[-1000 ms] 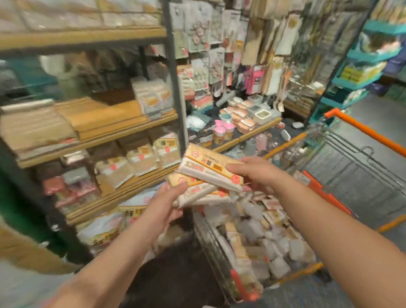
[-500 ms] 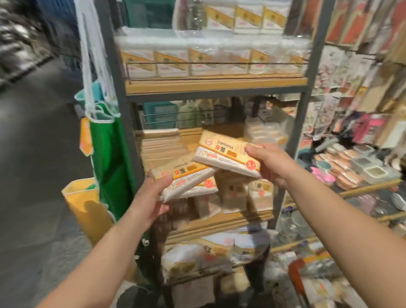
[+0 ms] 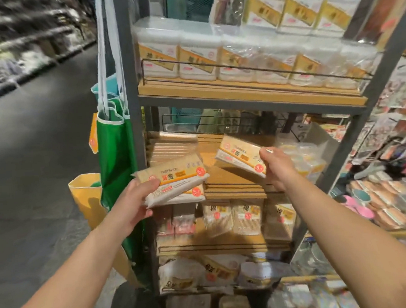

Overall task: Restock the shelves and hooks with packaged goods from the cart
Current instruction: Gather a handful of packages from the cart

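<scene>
Both hands have drawn apart since half a second ago: the packets that overlapped then now show a clear gap, and the rack looms nearer. The left hand [image 3: 131, 204] is closed on a stack of two toothpick packets [image 3: 175, 183], thumb on top and fingers underneath, held level in front of the left end of the middle shelf [image 3: 236, 194]. The right hand [image 3: 276, 166] pinches a single toothpick packet [image 3: 241, 154] by its right end, tilted, up over the piled flat wooden packs [image 3: 225, 176] on that shelf. Green bags [image 3: 115, 155] hang from the rack's left post [image 3: 128, 62].
</scene>
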`<state>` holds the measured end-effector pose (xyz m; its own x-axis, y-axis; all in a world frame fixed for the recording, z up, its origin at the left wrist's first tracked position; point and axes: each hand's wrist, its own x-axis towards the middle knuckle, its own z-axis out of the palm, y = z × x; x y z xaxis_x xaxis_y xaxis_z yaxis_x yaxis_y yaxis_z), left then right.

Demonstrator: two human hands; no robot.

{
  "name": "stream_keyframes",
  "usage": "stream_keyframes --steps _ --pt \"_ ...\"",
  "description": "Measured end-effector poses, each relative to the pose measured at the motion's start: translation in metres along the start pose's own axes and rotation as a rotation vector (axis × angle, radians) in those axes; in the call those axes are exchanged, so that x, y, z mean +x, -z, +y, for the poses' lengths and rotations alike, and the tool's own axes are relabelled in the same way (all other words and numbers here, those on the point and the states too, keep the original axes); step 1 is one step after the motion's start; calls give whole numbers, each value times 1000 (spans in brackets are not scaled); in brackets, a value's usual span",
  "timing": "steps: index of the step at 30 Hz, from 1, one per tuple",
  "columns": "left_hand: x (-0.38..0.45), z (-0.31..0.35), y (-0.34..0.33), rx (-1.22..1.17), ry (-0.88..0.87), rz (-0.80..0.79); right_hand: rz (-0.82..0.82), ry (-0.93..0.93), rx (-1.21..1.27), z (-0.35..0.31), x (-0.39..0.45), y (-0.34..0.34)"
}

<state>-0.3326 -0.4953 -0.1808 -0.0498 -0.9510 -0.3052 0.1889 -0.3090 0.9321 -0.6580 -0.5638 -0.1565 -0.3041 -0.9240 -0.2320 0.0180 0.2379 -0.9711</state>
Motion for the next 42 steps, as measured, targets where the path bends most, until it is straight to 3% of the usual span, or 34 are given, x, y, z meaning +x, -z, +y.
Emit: stream_keyframes --steps 4,8,12,18,25,30,37,42 --pt "1 0 -6 -13 -44 6 -105 110 -288 9 30 5" --pt "-1 -6 -6 -42 -55 47 -276 -9 -147 16 54 9" --pt "-2 -7 -15 -77 -42 128 -292 9 -186 22 70 1" --pt "-10 3 -35 13 -56 107 -211 39 -133 34 89 -20" --pt "-12 10 -28 111 -65 77 33 -7 -30 19 119 -54" --pt "-11 0 -22 48 -60 135 -115 67 -90 9 128 -84" --pt "-5 -12 -16 -108 -32 263 -271 -85 44 8 136 -116" --pt "3 -9 -20 -101 -52 257 -362 3 -133 7 139 -143"
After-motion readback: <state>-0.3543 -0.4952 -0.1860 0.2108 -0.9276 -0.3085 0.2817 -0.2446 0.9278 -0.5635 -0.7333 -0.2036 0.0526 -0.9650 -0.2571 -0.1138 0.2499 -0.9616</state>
